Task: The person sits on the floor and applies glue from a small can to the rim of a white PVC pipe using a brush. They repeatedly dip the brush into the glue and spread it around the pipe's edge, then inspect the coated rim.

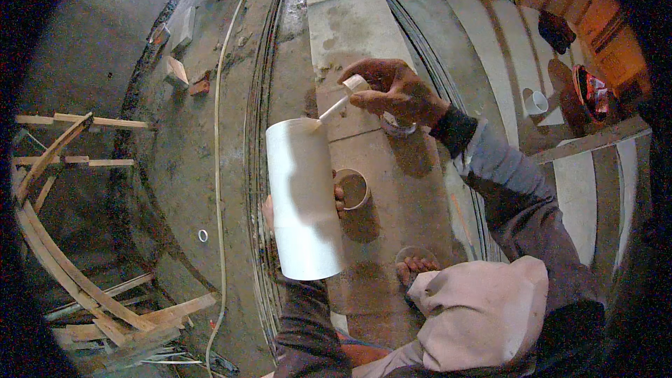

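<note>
A white plastic pipe point(302, 199) stands tilted in front of me, one end up and away from me. My left hand point(339, 194) is wrapped round its back; only fingertips at the right side and a bit of hand at the left edge show. My right hand point(399, 87) pinches the white cap of a stick applicator point(334, 110). Its tip touches or nearly touches the pipe's upper rim. Partly hidden below my right wrist is a small white container point(399, 126). A round white open-topped piece point(354, 190) is just right of the pipe, partly behind my left fingers.
Boards point(357, 17) run ahead, with dark rods point(262, 112) along their left side. A pale hose point(219, 133) crosses the floor, near a white ring point(203, 236). Timber point(84, 273) lies left. A white cup point(535, 102) and red-black object point(593, 94) are at right.
</note>
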`<state>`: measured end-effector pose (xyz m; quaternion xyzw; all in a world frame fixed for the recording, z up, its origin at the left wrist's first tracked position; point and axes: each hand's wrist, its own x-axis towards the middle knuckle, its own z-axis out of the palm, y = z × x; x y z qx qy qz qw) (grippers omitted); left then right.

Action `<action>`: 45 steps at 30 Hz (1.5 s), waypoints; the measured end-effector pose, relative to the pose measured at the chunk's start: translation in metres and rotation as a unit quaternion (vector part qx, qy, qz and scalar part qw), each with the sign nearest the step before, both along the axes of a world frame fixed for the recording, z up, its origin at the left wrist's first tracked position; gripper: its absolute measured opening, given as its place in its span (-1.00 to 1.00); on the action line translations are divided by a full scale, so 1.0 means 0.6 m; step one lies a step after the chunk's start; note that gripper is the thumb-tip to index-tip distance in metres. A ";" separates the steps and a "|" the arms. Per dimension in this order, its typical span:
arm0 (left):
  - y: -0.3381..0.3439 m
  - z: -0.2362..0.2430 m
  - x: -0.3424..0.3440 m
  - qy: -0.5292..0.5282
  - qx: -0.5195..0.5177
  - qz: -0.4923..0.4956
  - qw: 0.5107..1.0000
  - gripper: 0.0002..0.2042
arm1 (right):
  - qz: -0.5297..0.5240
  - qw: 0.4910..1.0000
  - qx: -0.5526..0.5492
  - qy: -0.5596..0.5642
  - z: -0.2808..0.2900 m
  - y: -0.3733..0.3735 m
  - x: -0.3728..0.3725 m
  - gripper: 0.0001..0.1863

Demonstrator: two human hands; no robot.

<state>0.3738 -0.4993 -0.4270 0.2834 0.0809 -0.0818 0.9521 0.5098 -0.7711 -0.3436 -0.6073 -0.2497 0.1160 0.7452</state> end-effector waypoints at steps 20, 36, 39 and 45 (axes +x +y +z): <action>-0.024 0.042 0.048 -0.040 0.042 0.087 0.994 -0.23 | -0.120 0.889 -0.356 -0.261 -0.017 -0.151 0.022 -0.59; 0.020 0.031 -0.090 0.115 0.244 0.010 0.963 -0.16 | 0.037 0.770 -0.542 -0.335 -0.127 -0.105 0.042 -0.49; 0.023 0.017 -0.093 0.083 0.128 -0.034 0.988 -0.16 | 0.025 0.759 -0.569 -0.315 -0.135 -0.099 0.041 -0.36; -0.051 0.021 -0.103 0.127 0.151 0.118 0.973 -0.45 | -0.088 0.856 -0.400 -0.316 -0.012 -0.064 -0.065 -0.22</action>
